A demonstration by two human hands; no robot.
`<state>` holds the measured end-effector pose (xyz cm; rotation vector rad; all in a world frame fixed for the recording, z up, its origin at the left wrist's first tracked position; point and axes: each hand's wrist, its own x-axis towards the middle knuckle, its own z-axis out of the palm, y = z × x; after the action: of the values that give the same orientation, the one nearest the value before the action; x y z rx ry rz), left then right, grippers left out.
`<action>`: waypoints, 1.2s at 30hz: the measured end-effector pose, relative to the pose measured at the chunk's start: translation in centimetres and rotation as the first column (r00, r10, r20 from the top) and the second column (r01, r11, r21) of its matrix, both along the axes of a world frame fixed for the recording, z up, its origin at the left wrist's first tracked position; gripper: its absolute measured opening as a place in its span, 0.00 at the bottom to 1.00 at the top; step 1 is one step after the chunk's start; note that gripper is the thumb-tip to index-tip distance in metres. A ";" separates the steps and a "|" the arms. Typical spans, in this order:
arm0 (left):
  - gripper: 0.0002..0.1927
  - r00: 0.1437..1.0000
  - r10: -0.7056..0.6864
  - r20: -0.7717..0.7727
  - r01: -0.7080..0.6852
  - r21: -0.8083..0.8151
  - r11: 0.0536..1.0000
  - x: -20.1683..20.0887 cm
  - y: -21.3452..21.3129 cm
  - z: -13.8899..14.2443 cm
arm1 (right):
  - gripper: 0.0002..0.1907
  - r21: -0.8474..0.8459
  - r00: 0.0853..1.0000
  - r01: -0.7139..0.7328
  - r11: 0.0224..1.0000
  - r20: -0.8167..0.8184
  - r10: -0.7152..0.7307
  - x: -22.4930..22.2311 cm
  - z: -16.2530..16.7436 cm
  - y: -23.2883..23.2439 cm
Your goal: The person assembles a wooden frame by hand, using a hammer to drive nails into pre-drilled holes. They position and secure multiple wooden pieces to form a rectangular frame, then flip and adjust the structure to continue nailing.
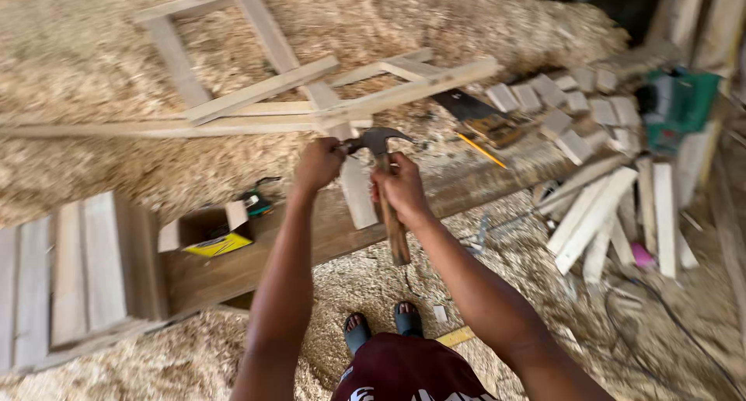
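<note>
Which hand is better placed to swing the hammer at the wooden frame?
Probably the right hand: it grips the hammer by its wooden handle, just below the head. The left hand is pinched at the hammer's head beside the wooden frame, seemingly steadying something small there.

Sawdust and shavings (93, 43) blanket the floor — a dark workbench plank (311, 238), offcut blocks (559, 106) scattered beyond.
</note>
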<state>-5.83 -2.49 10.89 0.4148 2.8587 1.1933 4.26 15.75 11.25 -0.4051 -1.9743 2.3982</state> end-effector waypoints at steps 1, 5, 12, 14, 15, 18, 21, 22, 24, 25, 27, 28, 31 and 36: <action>0.13 1.000 -0.020 0.014 0.020 0.035 0.999 0.0 2.7 -0.8 | 0.04 0.007 0.999 0.033 0.999 0.017 -0.033 0.3 -0.4 2.0; 0.14 0.983 -0.020 0.185 0.010 0.055 0.998 -0.7 13.1 -3.9 | 0.02 0.037 0.986 0.154 0.987 0.061 -0.156 -0.1 -2.8 8.8; 0.18 0.944 0.118 0.309 -0.124 0.002 0.992 -1.6 23.4 -7.5 | 0.03 0.273 0.939 0.255 0.928 0.158 -0.305 -3.7 -6.2 15.5; 0.20 0.928 0.113 0.355 -0.115 -0.014 0.993 -1.7 24.6 -8.1 | 0.03 0.245 0.928 0.256 0.935 0.209 -0.308 -4.4 -6.6 16.7; 0.19 0.931 0.089 0.355 -0.079 -0.042 0.996 -1.7 25.0 -8.4 | 0.03 0.229 0.922 0.254 0.940 0.236 -0.306 -4.6 -6.7 17.2; 0.19 0.900 0.075 0.430 -0.020 -0.130 0.991 -1.7 26.0 -9.3 | 0.03 0.302 0.953 0.191 0.934 0.170 -0.250 -4.9 -7.8 18.3; 0.17 0.819 0.165 0.550 -0.046 -0.223 0.974 -1.7 26.5 -10.0 | 0.04 0.262 0.955 0.191 0.946 0.175 -0.241 -5.2 -9.1 18.9; 0.16 0.829 0.193 0.525 -0.064 -0.254 0.965 -1.7 26.6 -10.1 | 0.06 0.326 0.953 0.173 0.929 0.182 -0.242 -5.4 -9.5 19.0; 0.15 0.832 0.221 0.508 -0.084 -0.279 0.957 -1.6 26.8 -10.2 | 0.09 0.445 0.950 0.139 0.885 0.194 -0.247 -5.8 -10.1 19.4; 0.14 0.827 0.219 0.517 -0.085 -0.271 0.959 -1.5 26.9 -10.1 | 0.10 0.541 0.952 0.130 0.831 0.166 -0.257 -6.0 -10.3 19.6; 0.13 0.824 0.218 0.523 -0.097 -0.248 0.964 -1.3 26.9 -9.8 | 0.12 0.712 0.956 0.117 0.693 0.109 -0.273 -6.5 -10.7 20.0; 0.13 0.828 0.218 0.517 -0.110 -0.232 0.967 -1.2 26.9 -9.5 | 0.10 0.710 0.956 0.105 0.696 0.119 -0.267 -6.7 -10.8 20.1; 0.13 0.813 0.251 0.525 -0.157 -0.218 0.963 -0.8 27.0 -8.9 | 0.07 0.745 0.966 0.092 0.661 0.094 -0.240 -6.8 -10.9 20.6; 0.14 0.818 0.288 0.498 -0.198 -0.226 0.954 -1.1 27.3 -9.1 | 0.08 0.787 0.990 0.142 0.601 -0.102 -0.101 -6.4 -11.1 21.1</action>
<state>-6.97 24.78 1.74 -0.2645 2.5312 0.8982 -2.15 36.89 0.16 -0.4029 -2.5970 1.1898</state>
